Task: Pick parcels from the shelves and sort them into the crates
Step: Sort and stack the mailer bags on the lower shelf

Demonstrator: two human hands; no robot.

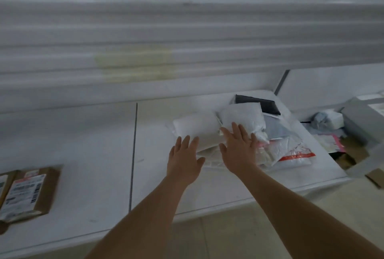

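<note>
A heap of soft parcels lies on the white shelf (166, 186), right of centre. My left hand (184, 160) reaches out with straight fingers at the near edge of a flat white parcel (195, 126). Beside it my right hand (239, 149) is spread, its fingertips on a crinkled white bag (242, 115). Behind them lies a black parcel (259, 103). To the right sit a grey bag (278, 128) and a clear bag with a red stripe (295, 156).
Brown boxes with printed labels (27, 192) sit at the shelf's left end. The blurred edge of the shelf above (187, 51) hangs over the work area. Past the shelf's right end are a grey box (361, 117), cardboard (353, 154) and more wrapped parcels (327, 118).
</note>
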